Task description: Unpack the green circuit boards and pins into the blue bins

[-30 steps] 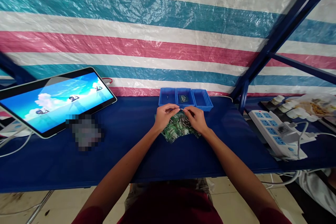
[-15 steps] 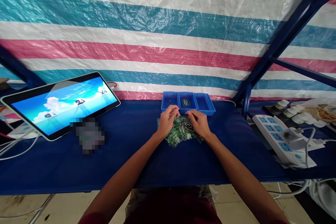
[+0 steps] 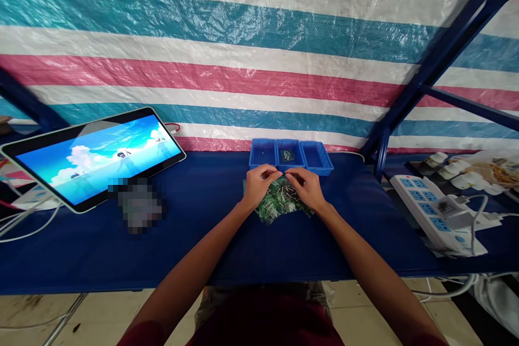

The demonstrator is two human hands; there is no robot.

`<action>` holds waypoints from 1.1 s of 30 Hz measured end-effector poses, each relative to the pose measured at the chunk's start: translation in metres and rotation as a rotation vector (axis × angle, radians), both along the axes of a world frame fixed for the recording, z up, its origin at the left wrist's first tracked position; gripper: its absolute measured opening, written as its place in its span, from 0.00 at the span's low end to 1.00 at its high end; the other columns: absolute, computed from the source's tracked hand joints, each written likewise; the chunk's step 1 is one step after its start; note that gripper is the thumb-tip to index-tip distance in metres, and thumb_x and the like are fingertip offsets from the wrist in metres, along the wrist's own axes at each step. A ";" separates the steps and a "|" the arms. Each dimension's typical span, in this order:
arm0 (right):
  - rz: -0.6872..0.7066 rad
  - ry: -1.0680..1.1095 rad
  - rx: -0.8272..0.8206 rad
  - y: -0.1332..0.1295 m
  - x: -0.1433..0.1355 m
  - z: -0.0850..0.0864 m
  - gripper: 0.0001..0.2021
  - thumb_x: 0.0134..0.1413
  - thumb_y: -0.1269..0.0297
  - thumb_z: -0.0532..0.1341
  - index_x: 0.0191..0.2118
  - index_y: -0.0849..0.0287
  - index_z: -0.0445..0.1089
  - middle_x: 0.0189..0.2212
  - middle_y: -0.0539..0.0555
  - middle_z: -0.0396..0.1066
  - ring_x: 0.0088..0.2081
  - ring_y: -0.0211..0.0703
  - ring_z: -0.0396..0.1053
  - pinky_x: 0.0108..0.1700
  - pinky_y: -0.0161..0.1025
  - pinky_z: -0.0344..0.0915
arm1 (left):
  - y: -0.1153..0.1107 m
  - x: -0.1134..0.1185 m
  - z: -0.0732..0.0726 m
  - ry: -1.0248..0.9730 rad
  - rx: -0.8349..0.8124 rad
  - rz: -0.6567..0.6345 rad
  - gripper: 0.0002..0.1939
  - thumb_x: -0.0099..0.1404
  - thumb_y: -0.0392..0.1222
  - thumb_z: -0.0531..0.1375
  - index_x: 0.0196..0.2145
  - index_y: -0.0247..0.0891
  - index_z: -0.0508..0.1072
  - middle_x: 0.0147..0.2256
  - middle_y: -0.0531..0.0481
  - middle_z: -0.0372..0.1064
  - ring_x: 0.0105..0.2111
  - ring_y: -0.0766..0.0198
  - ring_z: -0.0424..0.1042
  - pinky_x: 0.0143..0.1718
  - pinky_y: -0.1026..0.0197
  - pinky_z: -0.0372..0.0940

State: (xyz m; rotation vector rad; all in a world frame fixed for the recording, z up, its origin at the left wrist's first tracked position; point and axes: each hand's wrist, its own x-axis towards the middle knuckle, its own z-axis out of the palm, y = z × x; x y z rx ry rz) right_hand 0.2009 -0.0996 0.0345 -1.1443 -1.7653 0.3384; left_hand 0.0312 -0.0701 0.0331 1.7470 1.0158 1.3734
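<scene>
Above a pile of small green-and-silver packets [image 3: 279,203], my left hand [image 3: 259,184] and my right hand [image 3: 305,186] are brought close, fingertips almost meeting. Thumb and fingers are pinched on each hand; whatever sits between them is too small to make out. Just behind stands a set of three joined blue trays. The left tray [image 3: 255,159] has a tiny piece in it, and the middle tray [image 3: 294,146] contains a few small silver pieces. Nothing shows inside the right tray [image 3: 318,158].
A lit tablet-like screen [image 3: 101,154] leans at the left, with a blurred-out item [image 3: 140,206] before it. On the right lies a white power strip [image 3: 432,208] with plugs and cables, near several white-capped containers [image 3: 466,175]. Blue frame posts [image 3: 421,84] and striped sheeting stand behind.
My hands have come closer together, the left fingertips moving right to meet the right ones. The left fingers were raised a little and are now lower. The camera view has shifted slightly.
</scene>
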 end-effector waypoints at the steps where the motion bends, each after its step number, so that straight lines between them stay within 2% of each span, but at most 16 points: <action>1: 0.017 -0.012 0.005 0.000 0.000 0.000 0.15 0.61 0.54 0.55 0.36 0.58 0.73 0.28 0.53 0.73 0.25 0.39 0.66 0.31 0.37 0.63 | -0.001 0.000 0.000 -0.011 -0.006 0.003 0.16 0.57 0.52 0.64 0.25 0.36 0.73 0.24 0.52 0.70 0.24 0.67 0.66 0.27 0.64 0.62; 9: 0.067 -0.038 0.019 0.002 -0.001 -0.004 0.14 0.61 0.55 0.56 0.33 0.58 0.72 0.25 0.52 0.69 0.24 0.39 0.64 0.28 0.36 0.60 | -0.002 0.001 -0.002 -0.064 -0.004 0.011 0.14 0.54 0.50 0.66 0.23 0.35 0.73 0.22 0.53 0.69 0.22 0.69 0.65 0.24 0.66 0.61; 16: 0.036 -0.031 -0.008 0.003 0.000 -0.004 0.13 0.63 0.57 0.53 0.33 0.59 0.69 0.25 0.51 0.69 0.25 0.39 0.64 0.30 0.35 0.60 | -0.001 0.001 0.001 -0.190 -0.106 -0.107 0.13 0.54 0.48 0.67 0.32 0.36 0.77 0.26 0.50 0.73 0.24 0.65 0.71 0.25 0.64 0.67; 20: 0.013 -0.025 -0.005 0.002 0.000 -0.003 0.14 0.63 0.57 0.53 0.33 0.59 0.70 0.25 0.52 0.70 0.25 0.39 0.64 0.30 0.35 0.60 | 0.000 0.003 0.000 -0.192 -0.105 -0.131 0.14 0.56 0.50 0.65 0.32 0.35 0.76 0.29 0.47 0.75 0.27 0.62 0.73 0.28 0.62 0.69; 24: -0.039 0.013 -0.012 0.002 -0.001 -0.002 0.15 0.63 0.57 0.52 0.38 0.60 0.72 0.26 0.52 0.72 0.25 0.39 0.66 0.31 0.36 0.61 | 0.000 0.001 0.000 -0.191 -0.041 -0.156 0.14 0.63 0.50 0.59 0.37 0.35 0.74 0.33 0.46 0.75 0.32 0.62 0.74 0.33 0.62 0.69; 29: -0.074 0.037 -0.013 0.002 -0.001 -0.002 0.15 0.63 0.57 0.52 0.39 0.59 0.72 0.26 0.52 0.72 0.24 0.39 0.66 0.30 0.36 0.61 | 0.003 -0.005 0.000 0.005 0.082 -0.015 0.14 0.66 0.49 0.57 0.40 0.38 0.77 0.28 0.50 0.71 0.25 0.67 0.68 0.29 0.65 0.64; 33: -0.063 0.036 0.003 0.002 -0.001 -0.002 0.15 0.63 0.58 0.52 0.40 0.59 0.72 0.26 0.52 0.72 0.24 0.39 0.66 0.30 0.36 0.62 | 0.003 -0.006 0.001 0.059 0.106 0.041 0.12 0.62 0.49 0.61 0.35 0.38 0.78 0.28 0.51 0.72 0.26 0.67 0.67 0.29 0.65 0.64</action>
